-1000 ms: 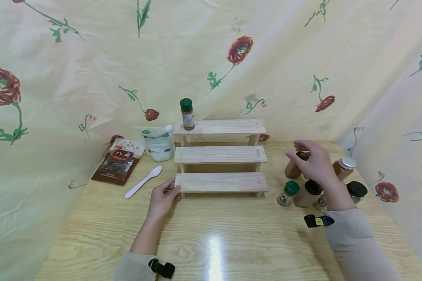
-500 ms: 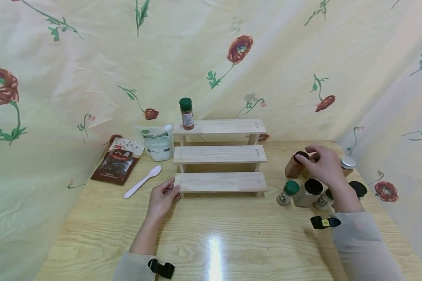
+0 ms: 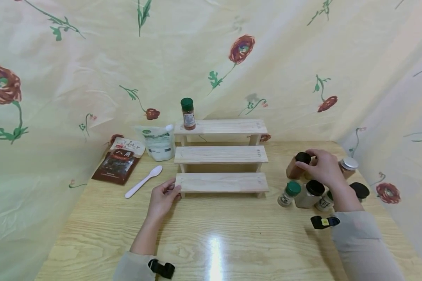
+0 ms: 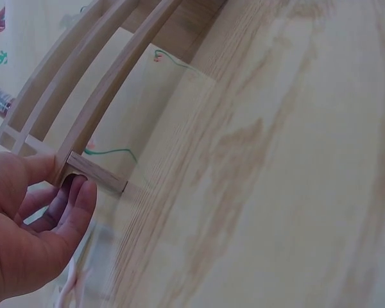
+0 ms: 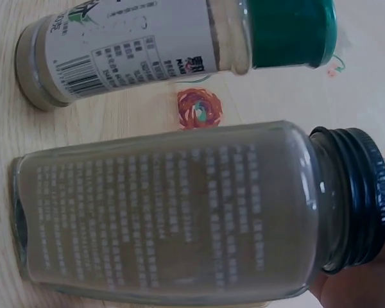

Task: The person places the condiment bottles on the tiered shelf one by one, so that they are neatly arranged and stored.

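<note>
A three-step wooden spice rack [image 3: 221, 181] stands on the table. My left hand [image 3: 163, 199] pinches the left end of its lowest step, thumb on top and fingers curled beneath, as the left wrist view also shows. At the right, my right hand [image 3: 321, 168] holds a black-lidded spice jar [image 3: 293, 171] with red-brown contents, thumb on the near side of the lid and fingertips at the far side. The jar stands upright on the table. In the right wrist view, a glass jar [image 5: 167, 218] of grey-brown powder hides most of that hand.
A green-capped spice bottle [image 3: 188, 117] stands on the top step's left end. Near the right hand are another green-capped bottle [image 3: 286, 198], a silver-lidded jar [image 3: 348, 166] and a black-lidded jar [image 3: 360, 190]. Left of the rack lie a white spoon [image 3: 144, 181], brown packet [image 3: 117, 164] and white pouch [image 3: 158, 144].
My right hand has moved right, then lowered, its thumb and fingers coming in around the lid of the red-brown spice jar. My left hand stays on the rack.
</note>
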A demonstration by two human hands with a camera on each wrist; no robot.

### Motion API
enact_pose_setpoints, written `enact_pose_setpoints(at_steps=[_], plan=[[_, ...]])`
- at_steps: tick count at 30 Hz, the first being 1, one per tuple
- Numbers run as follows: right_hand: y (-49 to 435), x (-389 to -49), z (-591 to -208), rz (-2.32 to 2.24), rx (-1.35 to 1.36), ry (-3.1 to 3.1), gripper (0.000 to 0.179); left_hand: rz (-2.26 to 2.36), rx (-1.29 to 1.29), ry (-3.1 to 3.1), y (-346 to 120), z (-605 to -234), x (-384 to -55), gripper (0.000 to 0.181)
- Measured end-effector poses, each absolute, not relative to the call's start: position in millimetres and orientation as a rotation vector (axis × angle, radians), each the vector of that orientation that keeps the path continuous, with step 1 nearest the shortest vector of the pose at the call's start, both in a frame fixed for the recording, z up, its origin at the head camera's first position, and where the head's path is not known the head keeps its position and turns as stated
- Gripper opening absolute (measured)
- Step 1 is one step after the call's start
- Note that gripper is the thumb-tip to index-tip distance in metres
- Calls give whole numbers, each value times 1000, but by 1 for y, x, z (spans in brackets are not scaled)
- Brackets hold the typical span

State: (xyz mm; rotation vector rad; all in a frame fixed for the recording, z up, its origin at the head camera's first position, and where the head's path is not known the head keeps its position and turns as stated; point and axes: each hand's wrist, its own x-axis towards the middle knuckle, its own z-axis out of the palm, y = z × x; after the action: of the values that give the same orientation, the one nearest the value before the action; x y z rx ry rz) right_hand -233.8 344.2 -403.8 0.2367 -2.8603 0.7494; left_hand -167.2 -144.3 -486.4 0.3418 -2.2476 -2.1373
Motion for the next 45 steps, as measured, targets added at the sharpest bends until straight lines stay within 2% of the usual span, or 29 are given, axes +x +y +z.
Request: enact_pose_setpoints(at_steps=[7,14,28,36,45], plan=[[345,-235,-402,709,242,-2941,57,-2143,325,-2230,-144,-486,-166,41],[348,-237,-403,688,236,-3025,67,-2147,303,-2226,-143,-485,-164,40],[348,-236,-405,715,252,-2974,64,-2163,325,-2205,-143,-487,-165,41],[344,-231,-392,747,258,-2875,56,-2161,324,-2206,-143,-488,-166,42],[332,-228,-367,861,198,-2772,68,-2165,335,-2203,-143,-488,-165,42]])
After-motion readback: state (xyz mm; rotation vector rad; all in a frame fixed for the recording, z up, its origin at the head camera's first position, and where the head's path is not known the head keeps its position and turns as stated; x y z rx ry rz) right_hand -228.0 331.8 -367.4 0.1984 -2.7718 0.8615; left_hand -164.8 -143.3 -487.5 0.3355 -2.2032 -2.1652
